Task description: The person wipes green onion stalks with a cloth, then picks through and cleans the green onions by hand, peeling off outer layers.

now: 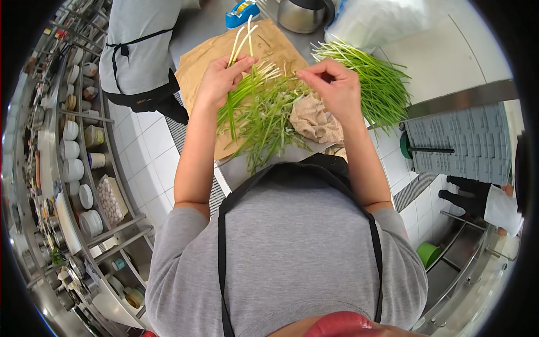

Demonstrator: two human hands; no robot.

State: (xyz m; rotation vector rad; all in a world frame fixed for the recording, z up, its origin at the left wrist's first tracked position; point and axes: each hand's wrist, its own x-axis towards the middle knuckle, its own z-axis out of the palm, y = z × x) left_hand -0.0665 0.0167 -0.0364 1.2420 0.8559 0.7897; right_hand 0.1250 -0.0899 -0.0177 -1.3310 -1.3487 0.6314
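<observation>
My left hand [229, 78] is closed around a few thin spring onions [240, 45], their white ends pointing up and their green leaves hanging below the fist. My right hand [334, 87] is apart from it, thumb and forefinger pinched together; what they hold, if anything, is too small to make out. Below the hands, loose trimmed green leaves [269, 121] spread over brown paper [205, 53]. A crumpled beige cloth or bag [315, 121] lies under my right wrist. To the right sits a large bunch of spring onions [384, 84], white ends toward the back.
At the back of the table stand a blue tape dispenser [242, 14], a metal jug [303, 14] and a clear plastic bag [376, 22]. A person in a grey apron [137, 50] stands close at the left. Shelves with dishes [73, 151] line the left; another person [499, 208] is at far right.
</observation>
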